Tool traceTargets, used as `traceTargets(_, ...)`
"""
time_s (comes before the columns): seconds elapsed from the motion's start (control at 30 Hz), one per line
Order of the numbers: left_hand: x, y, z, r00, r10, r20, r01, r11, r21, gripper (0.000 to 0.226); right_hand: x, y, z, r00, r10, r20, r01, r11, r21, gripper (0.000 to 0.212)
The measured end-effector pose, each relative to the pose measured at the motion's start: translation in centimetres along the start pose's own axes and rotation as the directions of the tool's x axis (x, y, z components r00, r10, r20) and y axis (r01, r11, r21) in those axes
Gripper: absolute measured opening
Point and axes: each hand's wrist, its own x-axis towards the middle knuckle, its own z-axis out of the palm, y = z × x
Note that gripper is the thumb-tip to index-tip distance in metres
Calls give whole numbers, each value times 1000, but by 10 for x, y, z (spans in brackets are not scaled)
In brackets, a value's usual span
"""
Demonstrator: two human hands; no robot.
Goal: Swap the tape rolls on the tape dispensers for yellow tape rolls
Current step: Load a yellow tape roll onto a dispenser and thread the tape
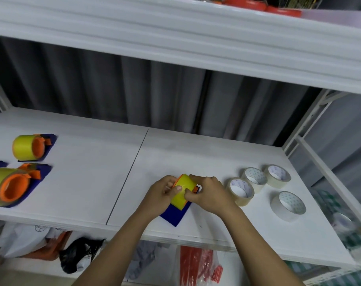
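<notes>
While the left hand [163,190] curls around the yellow tape roll [183,189] to keep it steady on the blue dispenser [175,215], the right hand [208,193] pinches the roll's near side, maybe to find the tape's end. They sit near the shelf's [93,182] front edge. Four clear rolls [256,178] wait just right; two done dispensers [31,149] sit far left, with room between.

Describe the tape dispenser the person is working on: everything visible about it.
The tape dispenser has a dark blue flat body lying on the white shelf near its front edge, with orange parts at the hub and beside the roll. A yellow tape roll sits on it. The left hand and right hand both grip the roll, hiding much of the dispenser.
</notes>
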Motion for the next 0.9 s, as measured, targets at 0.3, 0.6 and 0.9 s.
traceTargets(0.3,1,-8,2,1000,-19,-19,21,997,75,14,6,10,2,999,30,-31,-26,993,111,22)
traceTargets(0.6,9,-11,5,999,-14,-42,19,992,122,20,-7,4,18,956,-190,-223,156,975,-160,27)
traceTargets(0.9,20,-13,9,995,-69,-66,78,986,146,33,-4,-1,10,980,-181,-81,155,955,-254,17)
